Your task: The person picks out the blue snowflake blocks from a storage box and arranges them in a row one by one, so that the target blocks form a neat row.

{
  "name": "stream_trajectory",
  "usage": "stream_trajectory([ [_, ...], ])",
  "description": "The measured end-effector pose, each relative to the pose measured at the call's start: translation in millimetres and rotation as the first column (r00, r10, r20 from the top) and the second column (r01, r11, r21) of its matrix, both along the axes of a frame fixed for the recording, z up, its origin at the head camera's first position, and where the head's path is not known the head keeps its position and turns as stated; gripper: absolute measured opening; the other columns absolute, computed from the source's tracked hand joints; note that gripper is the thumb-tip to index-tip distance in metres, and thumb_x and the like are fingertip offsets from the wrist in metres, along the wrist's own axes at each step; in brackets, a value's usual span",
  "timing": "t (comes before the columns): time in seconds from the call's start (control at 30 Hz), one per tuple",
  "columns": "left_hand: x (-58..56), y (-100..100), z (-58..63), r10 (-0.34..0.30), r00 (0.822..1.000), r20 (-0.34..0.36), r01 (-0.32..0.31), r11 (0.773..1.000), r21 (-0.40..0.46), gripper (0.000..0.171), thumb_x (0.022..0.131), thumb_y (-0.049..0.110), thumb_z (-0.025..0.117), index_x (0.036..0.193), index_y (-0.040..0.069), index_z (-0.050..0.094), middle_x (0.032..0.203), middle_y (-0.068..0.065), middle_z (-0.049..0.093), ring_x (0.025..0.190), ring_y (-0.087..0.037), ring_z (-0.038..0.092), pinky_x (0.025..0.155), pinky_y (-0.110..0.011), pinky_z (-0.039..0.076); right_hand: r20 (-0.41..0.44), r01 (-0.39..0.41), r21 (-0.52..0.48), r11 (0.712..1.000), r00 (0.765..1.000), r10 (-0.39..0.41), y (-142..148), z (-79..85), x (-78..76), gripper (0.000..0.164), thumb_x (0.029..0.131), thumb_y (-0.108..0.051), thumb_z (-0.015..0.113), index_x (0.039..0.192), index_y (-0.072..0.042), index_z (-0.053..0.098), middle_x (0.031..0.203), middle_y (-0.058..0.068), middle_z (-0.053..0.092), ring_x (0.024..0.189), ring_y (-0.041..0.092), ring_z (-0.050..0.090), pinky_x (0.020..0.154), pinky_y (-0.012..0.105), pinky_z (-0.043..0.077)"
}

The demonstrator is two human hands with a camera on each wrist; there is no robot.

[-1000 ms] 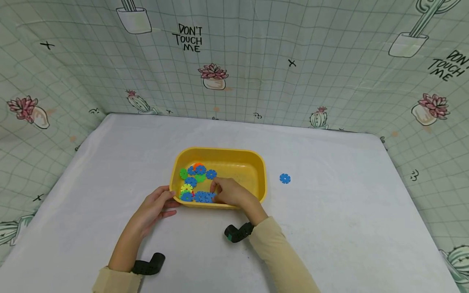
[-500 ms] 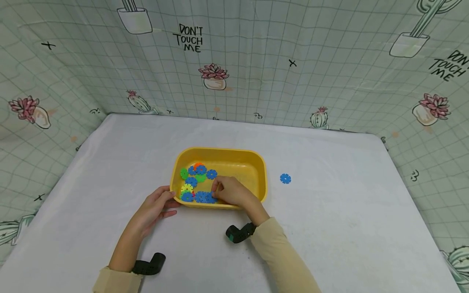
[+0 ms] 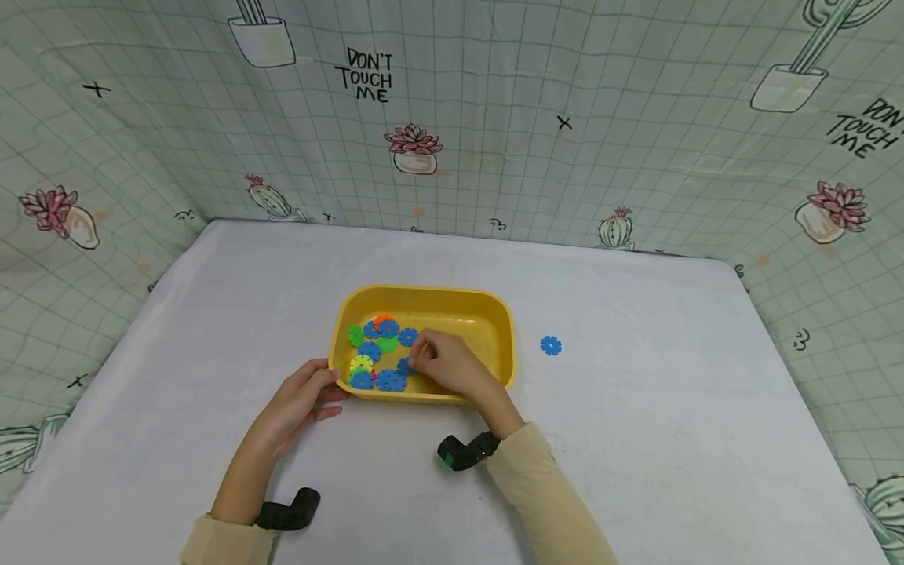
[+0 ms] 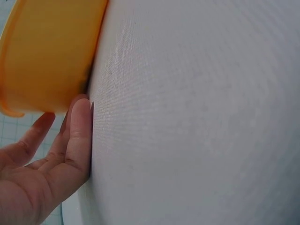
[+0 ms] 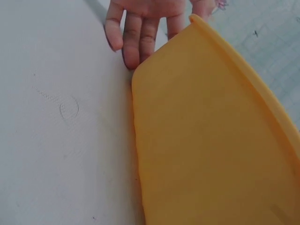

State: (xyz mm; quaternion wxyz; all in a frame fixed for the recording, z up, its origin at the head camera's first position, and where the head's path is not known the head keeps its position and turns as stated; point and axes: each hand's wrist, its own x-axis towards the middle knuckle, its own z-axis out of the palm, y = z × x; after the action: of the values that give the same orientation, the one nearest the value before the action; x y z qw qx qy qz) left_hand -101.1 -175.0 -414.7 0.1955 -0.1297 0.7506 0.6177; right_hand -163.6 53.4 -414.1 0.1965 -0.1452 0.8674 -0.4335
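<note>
One blue disc [image 3: 404, 366] at the fingertips of the right hand [image 3: 448, 365], inside the yellow tray [image 3: 487, 349]

The step in hand looks like picking a single disc out of the tray. The right hand's thumb and fingers are drawn together and seem to pinch the blue disc, near the middle of the tray and just beside a blue cluster [image 3: 391, 381] along the near wall; its own wrist view does not show the grip. The left hand [image 3: 300, 400] lies at the near left corner, fingers relaxed and partly spread, touching the tray without closing on it, probably to steady it. The next move probably calls for keeping that pinch and raising the disc above the rim, without dragging its neighbours along.

As for edges, the right wrist passes over the near rim, so a low retreat could knock it. Left of the pinch the way is crowded: blue discs [image 3: 369, 351], green discs [image 3: 388, 344] and yellow pieces [image 3: 362, 363] fill that half. The tray's right half offers bare floor for moving, and past its right wall the white surface [image 3: 671, 408] runs wide, with a loose disc [image 3: 551, 345] lying well apart from both hands.
</note>
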Motion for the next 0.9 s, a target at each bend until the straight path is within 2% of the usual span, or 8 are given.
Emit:
stream_trajectory([
  [0.3, -0.1, -1.8, -0.2, -0.019, 1.0, 0.0, 0.019, 1.0, 0.018, 0.048, 0.097, 0.031, 0.04, 0.135, 0.002, 0.037, 0.12, -0.019, 0.056, 0.096, -0.013, 0.06, 0.081, -0.024, 0.054, -0.038, 0.06, -0.131, 0.99, 0.997, -0.065, 10.3, 12.4, 8.2, 0.011, 0.089, -0.02, 0.062, 0.094, -0.01, 0.058, 0.067, 0.002, 0.052, 0.057, 0.013, 0.046, 0.052, 0.02, 0.037],
  [0.5, -0.9, -2.1, -1.1, -0.016, 1.0, 0.002, 0.016, 1.0, 0.016, 0.048, 0.098, 0.032, 0.041, 0.135, 0.002, 0.038, 0.119, -0.018, 0.056, 0.096, -0.013, 0.06, 0.081, -0.024, 0.054, -0.042, 0.085, -0.217, 0.972, 0.994, -0.096, 19.6, 29.0, 16.6, 0.012, 0.089, -0.018, 0.062, 0.095, -0.009, 0.058, 0.069, 0.003, 0.052, 0.058, 0.015, 0.048, 0.051, 0.02, 0.037],
  [0.77, -0.8, -2.7, -1.3, -0.018, 1.0, 0.001, 0.018, 1.0, 0.021, 0.049, 0.098, 0.032, 0.041, 0.136, 0.002, 0.037, 0.117, -0.015, 0.057, 0.095, -0.013, 0.06, 0.081, -0.024, 0.054, -0.055, 0.124, -0.27, 0.955, 0.988, -0.144, 36.8, 44.3, 27.9, 0.014, 0.089, -0.016, 0.061, 0.096, -0.006, 0.057, 0.071, 0.006, 0.052, 0.069, 0.039, 0.053, 0.055, 0.019, 0.044],
  [0.9, -0.7, -2.5, -1.4, -0.019, 1.0, -0.001, 0.019, 1.0, 0.02, 0.049, 0.098, 0.033, 0.041, 0.136, 0.002, 0.037, 0.116, -0.015, 0.057, 0.095, -0.013, 0.06, 0.081, -0.023, 0.054, -0.064, 0.157, -0.275, 0.948, 0.981, -0.181, 46.7, 47.7, 32.6, 0.016, 0.089, -0.018, 0.062, 0.096, -0.005, 0.057, 0.074, 0.013, 0.056, 0.069, 0.035, 0.054, 0.06, 0.024, 0.05],
])
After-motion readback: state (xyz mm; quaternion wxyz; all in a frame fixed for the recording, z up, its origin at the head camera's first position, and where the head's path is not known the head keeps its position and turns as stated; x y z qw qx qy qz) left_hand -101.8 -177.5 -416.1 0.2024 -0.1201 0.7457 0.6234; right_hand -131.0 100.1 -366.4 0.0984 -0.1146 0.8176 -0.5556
